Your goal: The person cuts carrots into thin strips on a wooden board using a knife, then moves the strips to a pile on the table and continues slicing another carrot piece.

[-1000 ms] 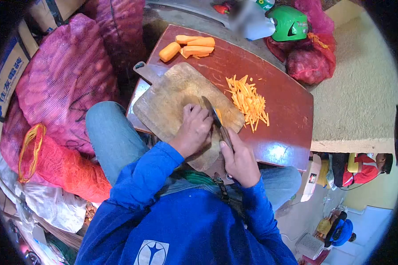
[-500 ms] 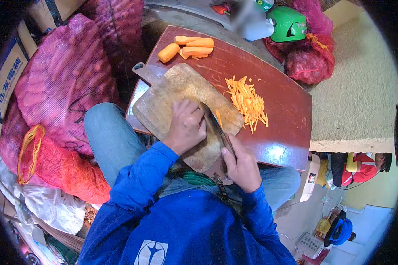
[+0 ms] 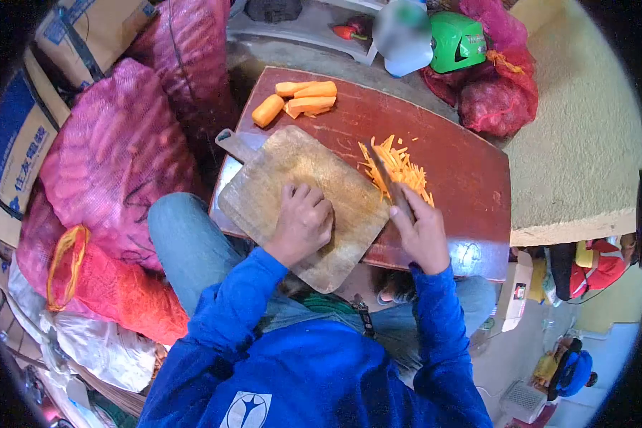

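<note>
My left hand (image 3: 304, 221) rests on the wooden cutting board (image 3: 271, 178), its fingers curled; whatever may be under them is hidden. In my right hand (image 3: 422, 232) is the handle of a knife (image 3: 383, 170), whose blade lies over the left side of a pile of orange carrot strips (image 3: 410, 177). That pile sits on the red table (image 3: 471, 207), just beyond the board's right edge. Several peeled carrot pieces (image 3: 310, 104) lie near the table's far left corner. The board's handle points to the upper left.
Red mesh sacks (image 3: 114, 150) of produce and cardboard boxes (image 3: 28, 153) stand at the left. A green helmet (image 3: 458, 43) and another mesh sack (image 3: 498, 103) are beyond the table. A pale ledge (image 3: 578, 143) borders the right side. People appear at the lower right.
My right hand and the knife have moved right, off the board and over the strips. The carrot strips by the blade are gone from the board. My left hand remains on the board.
</note>
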Demonstrator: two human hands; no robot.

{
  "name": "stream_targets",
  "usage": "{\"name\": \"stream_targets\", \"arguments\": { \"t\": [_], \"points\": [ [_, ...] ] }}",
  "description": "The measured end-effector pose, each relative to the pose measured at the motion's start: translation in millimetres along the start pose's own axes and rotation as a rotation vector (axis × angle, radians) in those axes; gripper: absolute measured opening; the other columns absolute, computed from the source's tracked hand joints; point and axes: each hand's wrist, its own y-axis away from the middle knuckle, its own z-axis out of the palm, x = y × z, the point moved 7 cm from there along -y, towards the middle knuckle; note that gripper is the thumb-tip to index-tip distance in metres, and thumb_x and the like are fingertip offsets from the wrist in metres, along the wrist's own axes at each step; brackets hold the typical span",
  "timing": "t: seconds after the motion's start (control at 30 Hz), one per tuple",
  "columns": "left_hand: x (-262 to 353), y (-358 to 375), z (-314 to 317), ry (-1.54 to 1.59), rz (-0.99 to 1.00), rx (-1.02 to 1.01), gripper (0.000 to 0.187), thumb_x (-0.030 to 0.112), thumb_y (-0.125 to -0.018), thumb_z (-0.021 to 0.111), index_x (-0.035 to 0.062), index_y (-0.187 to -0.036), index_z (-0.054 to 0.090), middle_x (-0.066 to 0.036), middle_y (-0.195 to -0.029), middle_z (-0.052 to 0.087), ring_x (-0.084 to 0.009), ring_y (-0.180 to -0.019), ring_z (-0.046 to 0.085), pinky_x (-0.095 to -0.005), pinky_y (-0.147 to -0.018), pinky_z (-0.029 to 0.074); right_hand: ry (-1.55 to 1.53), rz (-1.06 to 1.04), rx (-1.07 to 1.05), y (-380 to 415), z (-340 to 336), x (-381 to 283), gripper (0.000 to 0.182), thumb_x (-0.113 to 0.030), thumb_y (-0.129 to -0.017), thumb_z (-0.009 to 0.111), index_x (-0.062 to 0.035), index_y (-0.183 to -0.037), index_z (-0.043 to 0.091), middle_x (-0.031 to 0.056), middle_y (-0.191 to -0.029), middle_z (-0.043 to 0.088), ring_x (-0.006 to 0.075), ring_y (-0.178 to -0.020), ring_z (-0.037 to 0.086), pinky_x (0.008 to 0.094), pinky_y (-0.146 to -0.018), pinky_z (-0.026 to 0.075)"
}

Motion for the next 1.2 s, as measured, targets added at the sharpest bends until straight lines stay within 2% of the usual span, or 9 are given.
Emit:
{"name": "stream_targets", "arguments": {
  "t": [0.07, 0.2, 0.4, 0.47, 0.6, 0.77, 0.87, 1.03, 1.2],
  "points": [
    [-2, -2, -1, 0.054, -0.034, 0.009, 0.007, 0.011, -0.079, 0.078, 0.0083, -0.082, 0.072, -0.009, -0.087, 0.063, -0.0297, -0.092, 0.061, -0.0460, -0.090, 0.042, 0.115, -0.179, 0.002, 10, 8, -7, 0.046, -0.015, -0.100, 0.071, 0.0001, -0.143, 0.064, 0.0298, -0.120, 0.073, 0.0460, -0.106, 0.074, 0.0461, -0.091, 0.059],
    [-13, -4, 0, 0.166, -0.123, 0.031, 0.007, 0.013, -0.082, 0.079, 0.0087, -0.086, 0.076, -0.008, -0.090, 0.067, -0.0285, -0.094, 0.063, -0.0454, -0.089, 0.042, 0.096, -0.124, -0.138, 24, 10, -11, 0.048, -0.012, -0.096, 0.072, 0.0026, -0.141, 0.065, 0.0311, -0.119, 0.073, 0.0461, -0.109, 0.074, 0.0450, -0.094, 0.059],
    [-16, -11, 5, 0.117, -0.222, -0.072, 0.010, 0.010, -0.082, 0.082, 0.0064, -0.091, 0.078, -0.010, -0.092, 0.074, -0.0310, -0.096, 0.070, -0.0433, -0.090, 0.048, 0.033, 0.024, -0.044, 14, -27, 20, 0.044, -0.010, -0.095, 0.073, 0.0042, -0.136, 0.066, 0.0304, -0.113, 0.075, 0.0427, -0.107, 0.076, 0.0435, -0.092, 0.059],
    [-28, -14, 7, 0.229, -0.295, -0.099, 0.011, 0.009, -0.084, 0.082, 0.0048, -0.094, 0.079, -0.011, -0.095, 0.075, -0.0310, -0.096, 0.071, -0.0431, -0.088, 0.051, -0.004, -0.045, 0.073, 15, -35, 25, 0.039, -0.016, -0.096, 0.072, -0.0053, -0.133, 0.069, 0.0264, -0.096, 0.073, 0.0472, -0.092, 0.073, 0.0520, -0.077, 0.058],
    [-40, -25, 1, 0.375, -0.426, -0.071, 0.016, 0.007, -0.087, 0.080, 0.0009, -0.102, 0.078, -0.016, -0.103, 0.077, -0.0303, -0.095, 0.074, -0.0420, -0.082, 0.058, -0.020, -0.106, 0.055, 26, -26, 12, 0.041, -0.018, -0.096, 0.073, -0.0052, -0.135, 0.068, 0.0266, -0.101, 0.074, 0.0471, -0.095, 0.073, 0.0540, -0.080, 0.058],
    [-79, -83, -15, 0.026, -0.101, 0.005, 0.025, 0.009, -0.083, 0.080, 0.0037, -0.107, 0.079, -0.018, -0.095, 0.072, -0.0374, -0.092, 0.069, -0.0465, -0.086, 0.056, 0.101, -0.173, -0.188, 31, 4, -1, 0.044, -0.019, -0.092, 0.075, 0.0005, -0.131, 0.064, 0.0265, -0.106, 0.074, 0.0481, -0.099, 0.072, 0.0546, -0.083, 0.059],
    [-108, -136, -15, -0.138, -0.096, -0.101, 0.034, 0.013, -0.081, 0.082, 0.0061, -0.115, 0.078, -0.017, -0.112, 0.071, -0.0381, -0.106, 0.066, -0.0492, -0.096, 0.052, 0.189, -0.193, -0.274, 34, 17, 2, 0.040, -0.017, -0.090, 0.075, -0.0005, -0.123, 0.062, 0.0257, -0.099, 0.073, 0.0485, -0.093, 0.071, 0.0566, -0.079, 0.058],
    [-124, -184, 15, -0.471, 0.100, -0.227, 0.078, 0.019, -0.075, 0.085, 0.0138, -0.149, 0.058, -0.015, -0.140, 0.061, -0.0398, -0.134, 0.056, -0.0593, -0.105, 0.044, 0.292, -0.179, -0.300, 36, 36, 10, 0.037, -0.012, -0.087, 0.069, -0.0002, -0.119, 0.055, 0.0269, -0.095, 0.072, 0.0480, -0.090, 0.071, 0.0572, -0.078, 0.058],
    [-145, -199, 59, -0.497, 0.055, -0.416, 0.094, 0.024, -0.072, 0.087, 0.0178, -0.158, 0.050, -0.017, -0.142, 0.061, -0.0415, -0.135, 0.055, -0.0619, -0.111, 0.042, 0.283, -0.206, -0.350, 37, 41, 8, 0.039, -0.009, -0.086, 0.065, 0.0055, -0.120, 0.053, 0.0279, -0.093, 0.072, 0.0474, -0.088, 0.072, 0.0565, -0.078, 0.058]
  ]
}}
